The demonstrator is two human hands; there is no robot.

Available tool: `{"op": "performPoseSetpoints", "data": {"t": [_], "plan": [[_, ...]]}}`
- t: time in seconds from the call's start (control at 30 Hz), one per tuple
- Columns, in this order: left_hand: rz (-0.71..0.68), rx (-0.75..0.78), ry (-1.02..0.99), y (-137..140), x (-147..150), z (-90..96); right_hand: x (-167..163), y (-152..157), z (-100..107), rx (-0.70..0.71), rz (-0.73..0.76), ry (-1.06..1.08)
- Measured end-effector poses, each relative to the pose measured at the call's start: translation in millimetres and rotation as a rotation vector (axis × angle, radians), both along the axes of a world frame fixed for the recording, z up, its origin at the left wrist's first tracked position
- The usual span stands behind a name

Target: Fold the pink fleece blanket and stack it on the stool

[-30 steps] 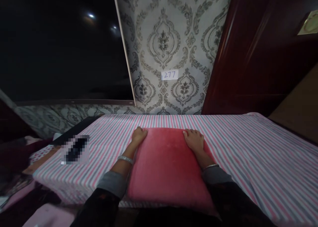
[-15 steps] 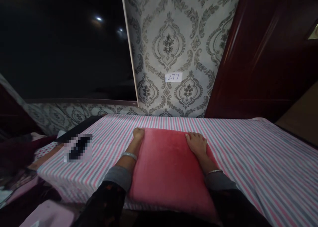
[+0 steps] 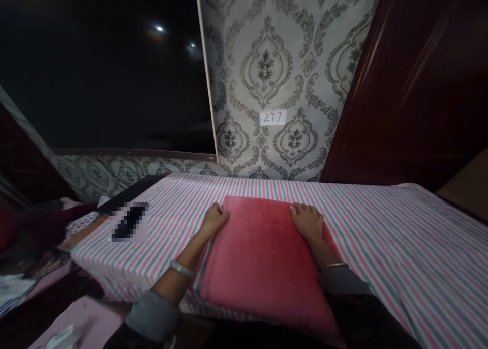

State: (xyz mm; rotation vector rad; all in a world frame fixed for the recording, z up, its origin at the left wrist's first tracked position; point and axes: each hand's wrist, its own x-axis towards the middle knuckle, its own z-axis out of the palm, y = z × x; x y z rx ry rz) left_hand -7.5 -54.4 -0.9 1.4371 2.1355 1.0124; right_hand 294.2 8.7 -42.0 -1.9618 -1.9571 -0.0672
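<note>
A folded red plush blanket (image 3: 263, 257) lies flat in front of me, its near end at the table's front edge. At its far left corner is my left hand (image 3: 214, 221), closed, the thumb over the blanket's edge and the other fingers curled at its side. My right hand (image 3: 308, 223) rests on top near the far right corner, fingers stretched out and lying flat. Beneath the blanket is a pink, grey and white striped cloth (image 3: 381, 232) spread over the table.
A blurred dark object (image 3: 128, 222) lies on the cloth at the left. Behind the table are a large dark screen (image 3: 114, 74), patterned wallpaper with a paper label (image 3: 273, 117) marked 277, and a dark red door (image 3: 404, 99). A pink surface (image 3: 84, 318) stands low at the left.
My left hand has slid slightly toward me along the blanket's left edge, with its wrist farther out to the left. My right hand keeps its place on the blanket. The view has shifted slightly left.
</note>
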Motion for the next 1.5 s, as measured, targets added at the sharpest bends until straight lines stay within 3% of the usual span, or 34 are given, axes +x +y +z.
{"op": "performPoseSetpoints", "data": {"t": [0.17,0.53,0.73,1.0,1.23,1.5], "plan": [[-0.042,0.042,-0.132,-24,3,-11.3,1,0,-1,-0.006,0.001,0.001],[-0.025,0.102,-0.542,-28,-5,-32.9,2,1,-1,-0.022,0.012,0.007],[-0.037,0.134,-0.608,-13,-1,-20.1,1,0,-3,-0.003,-0.006,-0.020],[-0.163,0.193,-0.667,18,8,-7.2,1,-1,-1,-0.017,-0.007,-0.016],[-0.185,0.204,-0.754,17,5,-8.3,2,0,-1,-0.016,-0.010,-0.018],[-0.065,0.147,-0.810,2,0,-4.1,2,0,-1,-0.012,-0.009,-0.009]]}}
